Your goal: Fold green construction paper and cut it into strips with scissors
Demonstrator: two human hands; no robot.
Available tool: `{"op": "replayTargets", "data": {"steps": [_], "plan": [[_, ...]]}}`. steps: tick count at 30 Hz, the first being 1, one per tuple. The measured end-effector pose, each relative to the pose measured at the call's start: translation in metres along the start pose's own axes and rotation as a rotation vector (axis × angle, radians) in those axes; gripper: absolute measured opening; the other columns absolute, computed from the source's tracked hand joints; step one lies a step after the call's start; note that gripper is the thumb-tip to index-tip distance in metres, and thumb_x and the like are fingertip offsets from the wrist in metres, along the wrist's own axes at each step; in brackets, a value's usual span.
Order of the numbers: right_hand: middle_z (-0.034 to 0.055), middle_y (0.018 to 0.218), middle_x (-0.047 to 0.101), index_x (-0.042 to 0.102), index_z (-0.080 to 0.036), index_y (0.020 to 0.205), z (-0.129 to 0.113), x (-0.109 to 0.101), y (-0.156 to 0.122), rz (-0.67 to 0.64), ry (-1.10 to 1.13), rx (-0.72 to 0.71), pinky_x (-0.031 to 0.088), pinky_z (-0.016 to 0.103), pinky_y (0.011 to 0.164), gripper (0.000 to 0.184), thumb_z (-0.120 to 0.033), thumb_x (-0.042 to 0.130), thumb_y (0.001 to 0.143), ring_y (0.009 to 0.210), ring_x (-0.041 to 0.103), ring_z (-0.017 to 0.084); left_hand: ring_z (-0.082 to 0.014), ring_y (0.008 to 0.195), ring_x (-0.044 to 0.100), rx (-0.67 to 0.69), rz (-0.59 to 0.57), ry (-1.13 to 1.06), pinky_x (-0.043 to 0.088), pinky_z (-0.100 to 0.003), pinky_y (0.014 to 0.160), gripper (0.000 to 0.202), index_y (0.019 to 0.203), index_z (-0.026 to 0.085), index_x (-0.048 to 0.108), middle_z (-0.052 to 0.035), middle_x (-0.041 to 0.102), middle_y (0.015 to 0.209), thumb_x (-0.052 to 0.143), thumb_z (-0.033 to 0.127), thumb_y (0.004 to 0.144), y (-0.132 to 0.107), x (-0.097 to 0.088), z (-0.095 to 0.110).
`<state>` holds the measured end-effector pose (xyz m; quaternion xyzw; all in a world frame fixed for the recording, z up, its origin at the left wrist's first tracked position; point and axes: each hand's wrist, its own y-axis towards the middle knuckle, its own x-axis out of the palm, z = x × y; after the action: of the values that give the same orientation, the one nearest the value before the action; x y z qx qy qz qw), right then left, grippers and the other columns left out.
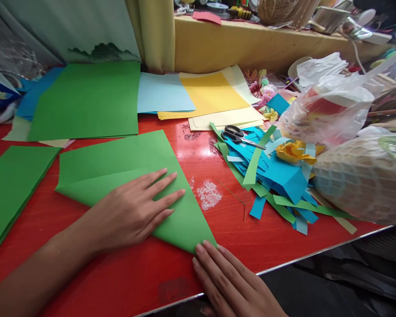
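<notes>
Grasping nothing, your left hand is lying spread-fingered on the light green sheet beneath it. Your right hand, fingers extended, is touching the sheet's near-right corner; its long near edge is slanting rightward toward you.

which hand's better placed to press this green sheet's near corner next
Probably the right hand: its fingertips rest at that corner, while the left hand lies farther up the green sheet.
</notes>
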<state>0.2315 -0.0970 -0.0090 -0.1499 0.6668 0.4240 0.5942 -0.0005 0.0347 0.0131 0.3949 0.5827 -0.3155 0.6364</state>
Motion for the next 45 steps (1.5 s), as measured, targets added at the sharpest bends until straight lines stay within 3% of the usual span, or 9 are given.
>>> {"op": "replayTargets", "data": {"steps": [19, 26, 38, 42, 45], "plan": [[0.0084, 0.123, 0.057, 0.06, -0.011, 0.115, -0.001, 0.001, -0.003, -0.008, -0.018, -0.016, 0.023, 0.035, 0.111, 0.036, -0.032, 0.043, 0.092, 0.117, 0.051, 0.021, -0.0282, 0.129, 0.034, 0.013, -0.019, 0.064, 0.037, -0.043, 0.102, 0.043, 0.131, 0.018, 0.045, -0.013, 0.041, 0.14, 0.04, 0.027, 0.089, 0.002, 0.001, 0.001], [0.0089, 0.121, 0.058, 0.061, -0.01, 0.114, -0.003, 0.002, -0.003, -0.01, -0.019, -0.017, 0.025, 0.035, 0.11, 0.037, -0.033, 0.042, 0.092, 0.116, 0.051, 0.022, -0.0253, 0.127, 0.038, -0.063, -0.035, 0.066, 0.041, -0.042, 0.098, 0.042, 0.131, 0.025, 0.045, -0.0098, 0.044, 0.138, 0.037, 0.03, 0.09, 0.006, -0.001, 0.003], [0.0097, 0.121, 0.059, 0.061, -0.009, 0.114, -0.003, 0.001, -0.002, 0.008, -0.017, -0.002, 0.022, 0.037, 0.111, 0.037, -0.034, 0.046, 0.09, 0.115, 0.052, 0.022, -0.026, 0.128, 0.037, -0.125, -0.057, 0.025, 0.041, -0.043, 0.097, 0.043, 0.131, 0.026, 0.043, -0.0088, 0.044, 0.138, 0.036, 0.028, 0.089, 0.007, -0.003, 0.005], [0.0096, 0.121, 0.058, 0.06, -0.007, 0.113, 0.0, -0.004, 0.001, 0.006, 0.023, 0.013, 0.023, 0.036, 0.111, 0.037, -0.032, 0.046, 0.091, 0.116, 0.051, 0.021, -0.0275, 0.127, 0.038, -0.109, -0.054, 0.066, 0.042, -0.044, 0.096, 0.043, 0.13, 0.023, 0.046, -0.0113, 0.045, 0.137, 0.038, 0.025, 0.087, 0.007, -0.004, 0.006], [0.0099, 0.123, 0.056, 0.06, -0.005, 0.113, 0.001, -0.006, 0.002, 0.002, 0.044, 0.02, 0.024, 0.035, 0.111, 0.037, -0.031, 0.045, 0.091, 0.117, 0.05, 0.021, -0.0301, 0.126, 0.039, -0.091, -0.03, 0.107, 0.039, -0.045, 0.099, 0.048, 0.13, 0.014, 0.046, -0.0162, 0.045, 0.136, 0.041, 0.017, 0.082, 0.008, -0.002, 0.019]]}}
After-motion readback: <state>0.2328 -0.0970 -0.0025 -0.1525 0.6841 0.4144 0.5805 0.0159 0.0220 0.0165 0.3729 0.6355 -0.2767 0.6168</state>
